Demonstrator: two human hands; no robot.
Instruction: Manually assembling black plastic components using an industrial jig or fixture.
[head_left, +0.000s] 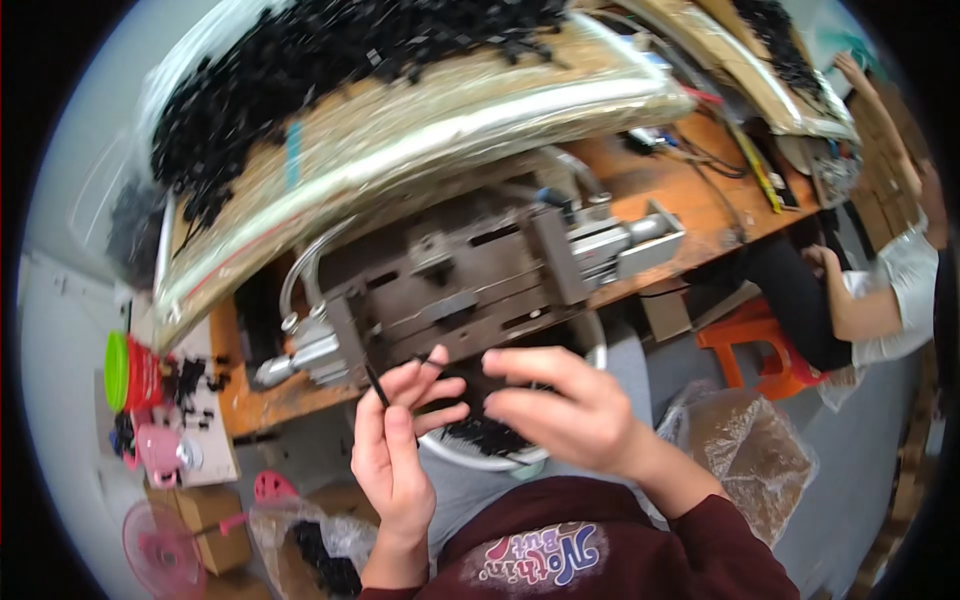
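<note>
While I watched from afar through the head camera, the left hand held a thin black strip pinched between thumb and forefinger, its free end slanting up toward the near side of the metal fixture. A dark bit also showed by that hand's fingertips; I could not tell whether it belonged to the same piece. The right hand was near it, its fingers spread apart, and I saw nothing between them.

Both hands hung in front of the fixture, close over a white-rimmed tub of black pieces. As I judged it, the step was a matter of steadying one slender piece in the fingertips, and it called for a light, sure pinch — firm enough to stop the strip rolling, soft enough not to bend it. I would have brought the right fingertips in from the side, kept the free end in sight, and loosened one grip only after the other was sure. A slip there risked losing the strip — among so many dark pieces, it would have been hard to pick out.
</note>
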